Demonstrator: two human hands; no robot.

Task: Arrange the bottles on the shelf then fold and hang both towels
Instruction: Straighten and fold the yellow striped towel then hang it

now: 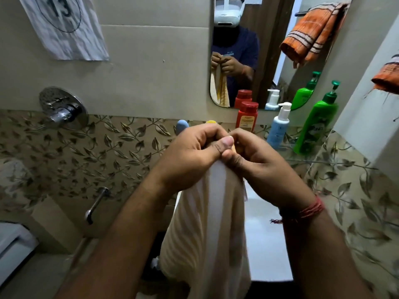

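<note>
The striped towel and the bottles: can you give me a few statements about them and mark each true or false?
1. Both hands, left hand and right hand, pinch the top of the striped towel. True.
2. The green bottle lies on its side. False: it stands upright on the shelf.
3. An orange towel hangs at the right. True.
4. The red bottle has a pump top. False: it has a plain cap.
</note>
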